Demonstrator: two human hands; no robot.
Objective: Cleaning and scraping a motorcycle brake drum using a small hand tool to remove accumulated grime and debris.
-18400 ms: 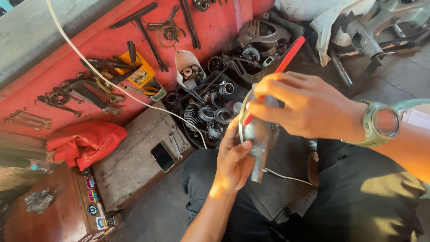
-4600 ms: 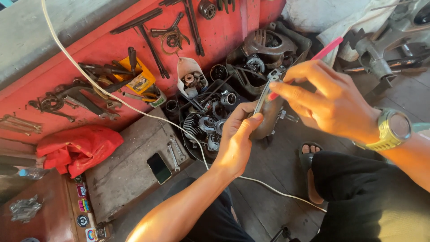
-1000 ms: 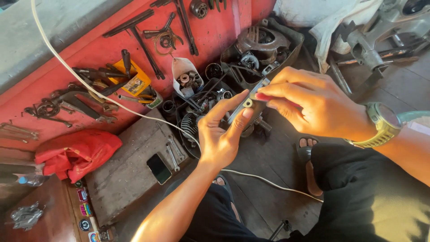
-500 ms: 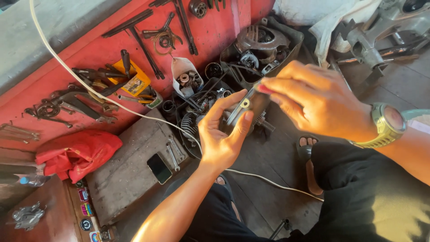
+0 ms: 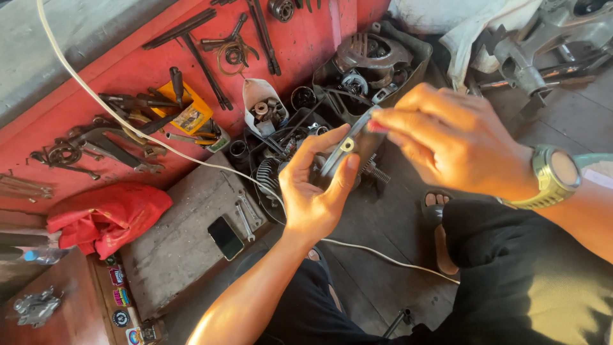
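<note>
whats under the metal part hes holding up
Below the metal part sits a black tray of springs and small engine pieces. The left hand and right hand cover most of its contents.

Phone [image 5: 225,237] beside wrenches [image 5: 246,214] on slab [image 5: 172,243]

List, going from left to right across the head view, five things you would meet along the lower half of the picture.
Red cloth → phone → left hand → right hand → wristwatch.
</note>
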